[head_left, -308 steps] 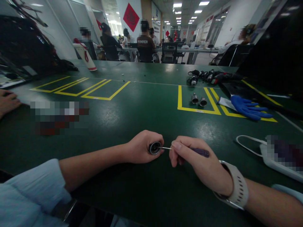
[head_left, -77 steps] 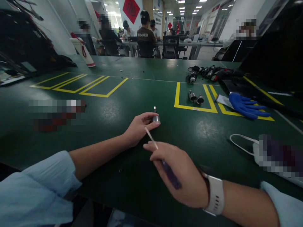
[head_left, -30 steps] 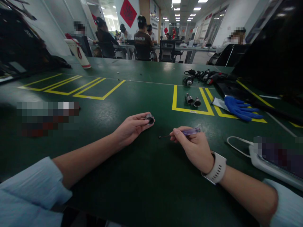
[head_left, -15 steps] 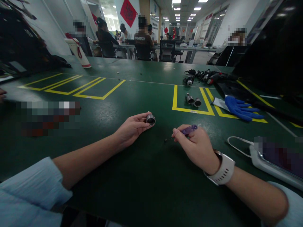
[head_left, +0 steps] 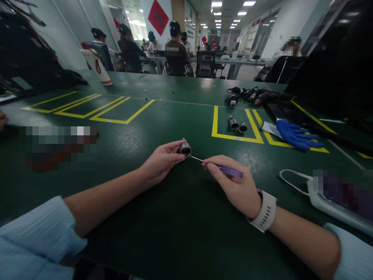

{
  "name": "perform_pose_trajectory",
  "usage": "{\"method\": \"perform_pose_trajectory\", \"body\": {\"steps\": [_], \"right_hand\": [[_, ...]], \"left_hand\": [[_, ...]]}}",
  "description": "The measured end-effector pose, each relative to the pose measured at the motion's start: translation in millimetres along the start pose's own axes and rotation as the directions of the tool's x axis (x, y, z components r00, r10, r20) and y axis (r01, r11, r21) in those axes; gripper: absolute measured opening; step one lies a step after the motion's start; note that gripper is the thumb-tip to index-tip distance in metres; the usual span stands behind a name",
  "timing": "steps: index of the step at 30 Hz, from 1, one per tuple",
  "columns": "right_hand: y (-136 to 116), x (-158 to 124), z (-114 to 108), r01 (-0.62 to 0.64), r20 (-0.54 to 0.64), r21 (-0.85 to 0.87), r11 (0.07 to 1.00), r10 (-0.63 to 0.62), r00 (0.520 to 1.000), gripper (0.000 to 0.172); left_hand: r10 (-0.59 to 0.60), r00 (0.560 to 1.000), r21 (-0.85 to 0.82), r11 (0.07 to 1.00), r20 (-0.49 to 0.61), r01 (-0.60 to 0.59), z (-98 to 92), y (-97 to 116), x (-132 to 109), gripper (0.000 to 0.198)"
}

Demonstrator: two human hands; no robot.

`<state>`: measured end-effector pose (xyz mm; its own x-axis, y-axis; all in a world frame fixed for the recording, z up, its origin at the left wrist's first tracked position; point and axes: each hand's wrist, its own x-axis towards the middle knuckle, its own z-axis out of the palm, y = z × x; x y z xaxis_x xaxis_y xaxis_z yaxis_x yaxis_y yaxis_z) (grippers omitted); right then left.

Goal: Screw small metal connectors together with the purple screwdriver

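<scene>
My left hand pinches a small round metal part between thumb and fingers, just above the green table. My right hand, with a pale watch on the wrist, grips a purple-handled screwdriver. Its thin shaft points left and its tip reaches the metal part. Both hands are closed on what they hold.
Two similar metal parts lie in a yellow-taped box at the back right, beside a blue glove. A heap of black tools lies behind them. A white cable and device sit at the right. Several people sit at far tables.
My right hand has turned the screwdriver and brought its tip left to the metal part. The left hand has kept the part almost still.
</scene>
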<state>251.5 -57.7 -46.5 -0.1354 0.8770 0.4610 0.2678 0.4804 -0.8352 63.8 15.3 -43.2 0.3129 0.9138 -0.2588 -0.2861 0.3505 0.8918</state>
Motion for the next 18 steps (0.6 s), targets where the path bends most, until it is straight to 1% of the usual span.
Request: {"method": "perform_pose_trajectory", "body": {"steps": [3,5,12,18], "right_hand": [[-1.0,-0.8,3.1,0.092,0.059,-0.072,0.993,-0.088,0.994,0.020],[-0.4,-1.2,5.0,0.115,0.082,-0.117,0.986,-0.106,0.991,0.021],[2.0,-2.2,7.3,0.121,0.141,-0.240,0.963,-0.089,0.986,0.024],[4.2,-5.0,8.9,0.149,0.162,-0.278,0.949,-0.107,0.981,0.024]], "left_hand": [[0.018,1.000,0.010,1.000,0.020,-0.018,-0.9,-1.9,-0.2,0.045],[0.020,0.999,0.012,1.000,0.027,-0.020,-0.1,-2.4,-1.7,0.045],[0.019,1.000,0.013,1.000,0.011,-0.019,7.1,-3.1,-8.5,0.043],[0.046,0.998,0.037,0.998,-0.033,-0.045,7.8,-7.1,-7.7,0.041]]}}
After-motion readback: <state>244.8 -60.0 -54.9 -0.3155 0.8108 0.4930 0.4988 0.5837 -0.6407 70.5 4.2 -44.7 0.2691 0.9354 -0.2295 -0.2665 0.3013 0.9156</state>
